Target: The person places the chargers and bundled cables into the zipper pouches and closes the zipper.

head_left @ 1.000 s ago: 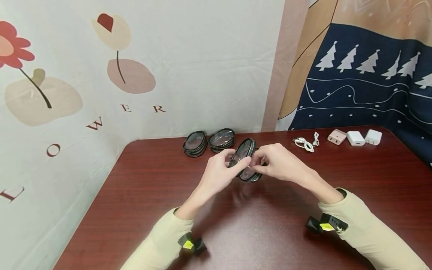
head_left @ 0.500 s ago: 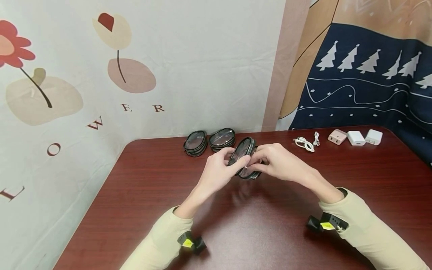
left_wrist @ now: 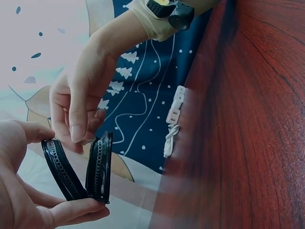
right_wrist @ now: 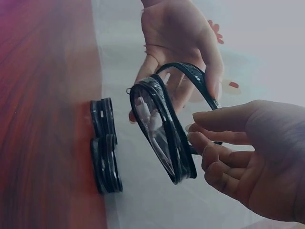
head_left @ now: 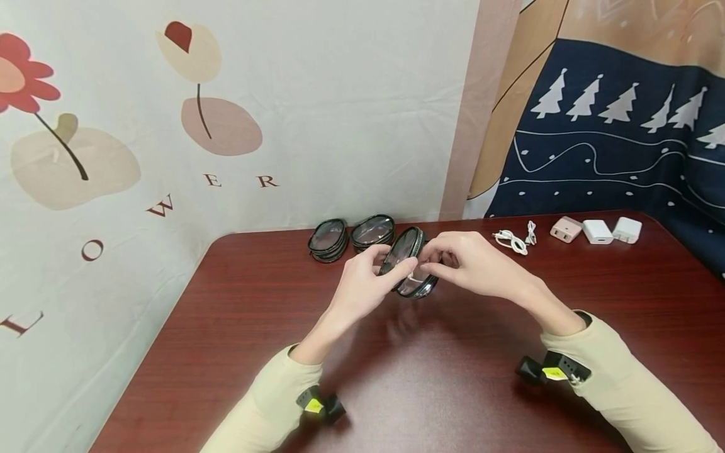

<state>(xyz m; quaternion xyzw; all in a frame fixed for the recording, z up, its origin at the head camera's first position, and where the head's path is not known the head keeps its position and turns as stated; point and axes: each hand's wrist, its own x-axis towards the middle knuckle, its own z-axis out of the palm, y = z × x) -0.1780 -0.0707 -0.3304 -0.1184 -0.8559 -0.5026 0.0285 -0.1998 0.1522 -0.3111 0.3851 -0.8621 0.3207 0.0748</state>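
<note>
The right hand has drawn slightly back, fingers loose and apparently holding nothing; a white cable shows inside the open case, seemingly placed. The left hand grips the case above the table.

Black on the rims of the see-through case and two other cases. Pink on one plug, white on two plugs and the cord. Reddish brown with dark streaks on the table. Pale yellow on the sleeves. Dark blue with white trees on the cloth.
</note>
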